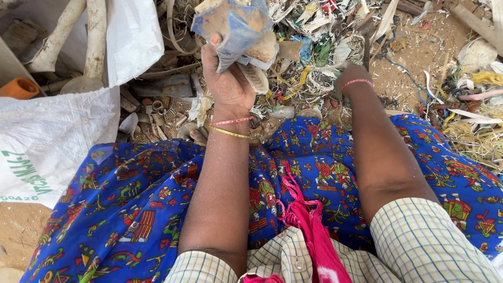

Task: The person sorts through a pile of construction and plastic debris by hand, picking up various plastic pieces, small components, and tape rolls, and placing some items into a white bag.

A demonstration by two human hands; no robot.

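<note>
Head view, one seated person sorting at a scrap heap (335,47); places given from the heap.

- Left hand (228,78): raised at the heap's near edge, fingers clenched around a bundle of crumpled blue plastic (236,26) with dusty scraps pressed in; thin bangles (230,127) at the wrist.
- Right hand (350,71): pushed into the heap's middle, fingers buried in shreds, so its grip cannot be told; pink bangle above.
- Handling, as judged: the bundle looks loose, so a firm closed grip and steady wrist would keep scraps from dropping out.
- White woven sack (57,131): well left of the heap, open mouth towards it.
- Orange tube (18,88): beyond the sack.
- Obstructions: tangled strips, sticks and pale pipes lie across the heap; the blue patterned skirt (131,209) spreads just before it.
</note>
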